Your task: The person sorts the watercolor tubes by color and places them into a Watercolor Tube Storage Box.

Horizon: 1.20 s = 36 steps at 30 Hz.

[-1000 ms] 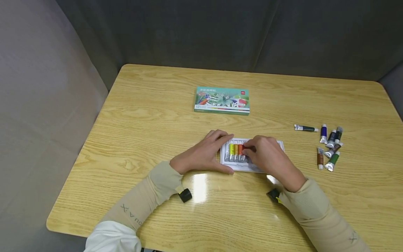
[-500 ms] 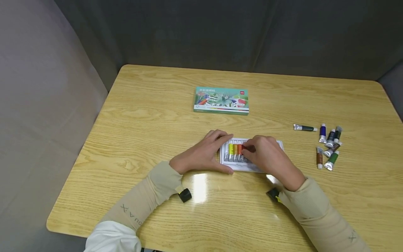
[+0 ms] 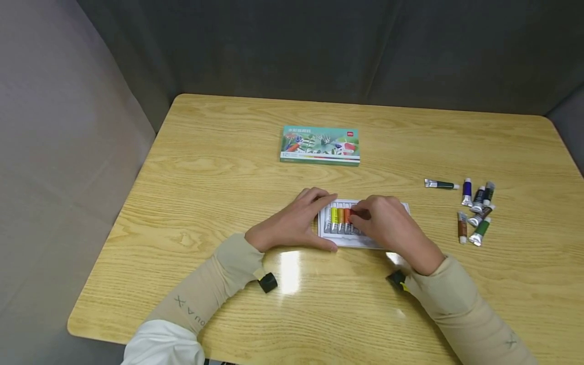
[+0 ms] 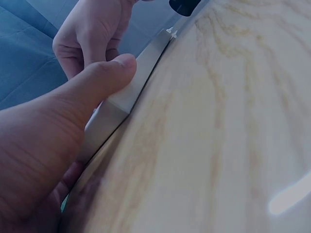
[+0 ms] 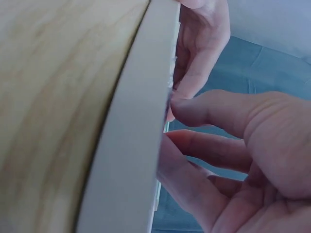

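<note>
Red tube [image 3: 355, 229]: in the white tray [image 3: 353, 243], about mid-length; silvery crimped foot towards the person, long axis across the tray's short side. It lies directly under the fingertips of the right hand [image 3: 385, 223], the nearer hand, which comes in from the tray's right; thumb and forefinger pinch it, other fingers bent.

Tubes left of it in the tray: orange [image 3: 347, 216], ochre [image 3: 341, 217], yellow [image 3: 334, 217], one pale; slim, parallel, metal-footed. The tray's right part is hidden by the hand.

White tray: shallow, smooth, straight-walled, long axis left to right.

Left hand [image 3: 296, 220]: at the tray's left end, thumb on the near side, fingers at the far corner, holding it.

Right of the tray, well apart: seven loose tubes, including purple [image 3: 467, 192], brown [image 3: 463, 227] and green [image 3: 480, 232].

Beyond the tray: printed box [image 3: 319, 145], flat, oblong.

Beneath the tray: table [image 3: 205, 152], glossy, wood-grained.
</note>
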### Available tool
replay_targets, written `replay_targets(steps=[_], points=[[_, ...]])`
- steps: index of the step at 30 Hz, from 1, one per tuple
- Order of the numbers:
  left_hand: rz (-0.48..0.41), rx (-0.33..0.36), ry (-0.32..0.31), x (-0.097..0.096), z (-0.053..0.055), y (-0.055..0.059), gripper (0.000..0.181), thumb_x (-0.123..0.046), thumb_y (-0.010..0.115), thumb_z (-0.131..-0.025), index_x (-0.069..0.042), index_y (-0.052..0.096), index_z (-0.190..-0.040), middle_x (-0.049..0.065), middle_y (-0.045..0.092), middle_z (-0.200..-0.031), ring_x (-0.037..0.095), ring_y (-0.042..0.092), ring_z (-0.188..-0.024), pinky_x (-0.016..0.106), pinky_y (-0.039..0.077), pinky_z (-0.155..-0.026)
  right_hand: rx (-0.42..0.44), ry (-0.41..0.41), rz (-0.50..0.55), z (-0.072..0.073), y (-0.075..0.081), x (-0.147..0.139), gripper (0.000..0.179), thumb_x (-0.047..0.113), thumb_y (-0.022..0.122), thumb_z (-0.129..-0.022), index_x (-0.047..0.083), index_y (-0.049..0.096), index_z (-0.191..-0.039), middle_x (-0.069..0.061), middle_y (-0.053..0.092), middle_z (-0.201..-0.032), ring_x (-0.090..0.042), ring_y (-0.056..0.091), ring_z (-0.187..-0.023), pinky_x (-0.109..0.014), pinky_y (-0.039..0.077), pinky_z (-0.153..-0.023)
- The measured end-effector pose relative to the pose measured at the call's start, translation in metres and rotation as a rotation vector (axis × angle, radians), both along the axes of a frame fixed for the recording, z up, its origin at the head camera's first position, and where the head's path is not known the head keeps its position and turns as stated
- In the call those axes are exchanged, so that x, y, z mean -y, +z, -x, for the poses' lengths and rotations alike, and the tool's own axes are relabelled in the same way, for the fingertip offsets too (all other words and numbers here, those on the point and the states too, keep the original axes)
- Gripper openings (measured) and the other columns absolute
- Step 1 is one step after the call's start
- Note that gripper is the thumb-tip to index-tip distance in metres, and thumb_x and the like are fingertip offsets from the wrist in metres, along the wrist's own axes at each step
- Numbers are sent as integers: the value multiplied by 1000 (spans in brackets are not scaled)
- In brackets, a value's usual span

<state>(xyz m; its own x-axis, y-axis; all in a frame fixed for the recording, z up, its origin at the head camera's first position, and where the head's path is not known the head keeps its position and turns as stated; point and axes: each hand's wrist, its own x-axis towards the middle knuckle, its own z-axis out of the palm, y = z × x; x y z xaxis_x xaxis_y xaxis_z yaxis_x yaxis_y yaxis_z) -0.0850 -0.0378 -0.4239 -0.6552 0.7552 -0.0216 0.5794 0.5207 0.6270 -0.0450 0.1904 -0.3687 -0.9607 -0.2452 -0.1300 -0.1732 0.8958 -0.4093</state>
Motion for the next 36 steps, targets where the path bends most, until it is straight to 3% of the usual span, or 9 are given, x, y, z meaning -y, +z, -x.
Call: replay_targets(steps=[8,22,32,36], points=[[0,8,0,0,0,0,114,-68,82,-76,-16,31,-164,-1,39,-154,14,36,-141,35,39,-121,13,-11,7,1,6,-8,24,22,69,-98,4,81,-110,-15,79,-106,-18,67,-82,-34,53,-69],[2,13,6,0,0,0,114,-67,83,-75,-16,32,-163,-1,40,-154,14,37,-140,34,40,-120,19,-122,27,11,16,-38,27,25,67,-100,5,79,-114,-18,79,-107,-25,68,-87,-30,47,-69],[-4,24,7,1,0,-1,115,-67,84,-75,-16,31,-164,-1,39,-155,13,36,-140,35,39,-121,7,-227,3,20,15,-73,36,34,65,-102,5,77,-119,-20,77,-113,-36,71,-99,-47,52,-76],[0,17,7,0,0,-2,114,-67,83,-75,-17,32,-164,-2,39,-155,13,36,-141,34,39,-121,2,-248,7,23,16,-87,38,37,63,-102,5,75,-120,-21,76,-114,-37,71,-99,-43,52,-74]])
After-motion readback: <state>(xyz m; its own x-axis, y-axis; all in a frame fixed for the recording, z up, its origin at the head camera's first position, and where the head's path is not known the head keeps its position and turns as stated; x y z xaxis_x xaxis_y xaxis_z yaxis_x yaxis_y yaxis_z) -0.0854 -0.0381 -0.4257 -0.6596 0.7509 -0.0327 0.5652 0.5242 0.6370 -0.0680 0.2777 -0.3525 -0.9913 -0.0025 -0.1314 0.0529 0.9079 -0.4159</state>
